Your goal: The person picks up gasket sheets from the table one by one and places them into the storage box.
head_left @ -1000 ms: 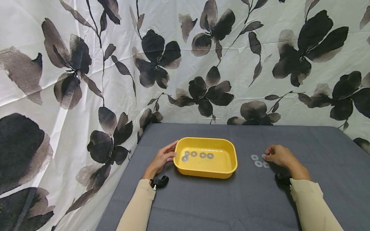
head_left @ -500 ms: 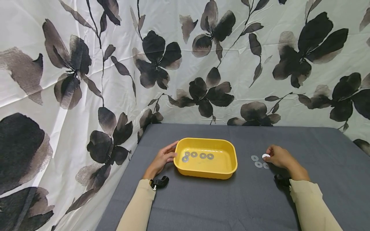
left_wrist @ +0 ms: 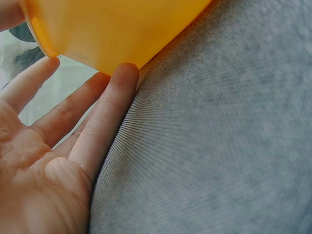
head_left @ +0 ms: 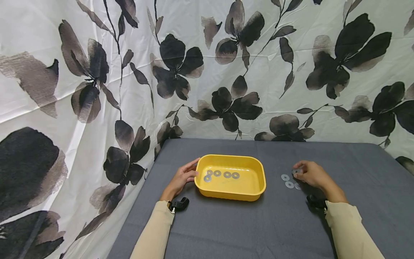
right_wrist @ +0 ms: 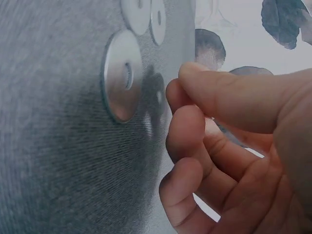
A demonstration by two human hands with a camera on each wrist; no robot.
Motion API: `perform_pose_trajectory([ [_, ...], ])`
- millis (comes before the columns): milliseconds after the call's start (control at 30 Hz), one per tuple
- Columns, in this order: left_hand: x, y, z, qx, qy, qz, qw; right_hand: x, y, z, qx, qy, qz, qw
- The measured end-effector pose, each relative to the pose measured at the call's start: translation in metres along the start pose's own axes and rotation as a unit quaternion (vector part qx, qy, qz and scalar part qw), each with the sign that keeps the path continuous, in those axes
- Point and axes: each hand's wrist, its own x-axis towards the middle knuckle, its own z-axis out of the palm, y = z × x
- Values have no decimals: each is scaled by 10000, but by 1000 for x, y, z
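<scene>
A yellow plastic tray [head_left: 247, 185] rests on the grey table, with several flat metal washers [head_left: 227, 175] lying inside. My left hand [head_left: 178, 180] lies at the tray's left end, its mostly straight fingers [left_wrist: 90, 131] touching the outer wall. Right of the tray, my right hand [head_left: 317, 177] pinches a washer [head_left: 295, 172] between thumb and fingers, just over the cloth. In the right wrist view that washer is hidden behind the fingertips, and a dark shadow shows on the cloth beside them. Three washers [right_wrist: 122, 76] lie flat next to this hand, one partly covered by it.
A grey cloth [head_left: 233, 230] covers the table. Behind it and along the left hangs a white curtain [head_left: 200, 126] with dark flowers. A black wrist device [head_left: 179, 204] sits on the left wrist, and another [head_left: 316, 202] on the right.
The right hand has lifted the washer slightly off the cloth and tilted it between the fingers. The left hand and tray have stayed in place.
</scene>
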Motion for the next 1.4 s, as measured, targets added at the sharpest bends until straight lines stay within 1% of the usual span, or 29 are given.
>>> perform_pose_trajectory([
  [200,0,0,1,-7,37,28,10000,-1,-6,1,365,267,-174,9988],
  [500,-1,-2,-1,38,-4,-16,10000,2,-13,2,599,315,-216,9975],
  [633,-2,0,-1,71,-5,-50,10000,2,-18,3,540,508,-271,9969],
  [733,-1,0,-1,76,-2,-39,10000,2,-22,3,386,651,-225,9969],
  [867,-1,2,0,76,-11,-10,10000,3,-28,4,292,733,-106,9968],
  [1033,-1,3,0,79,-23,-12,10000,3,-34,5,292,764,-82,9966],
  [1400,0,2,0,74,4,-78,9999,0,-43,3,380,784,-304,9957],
])
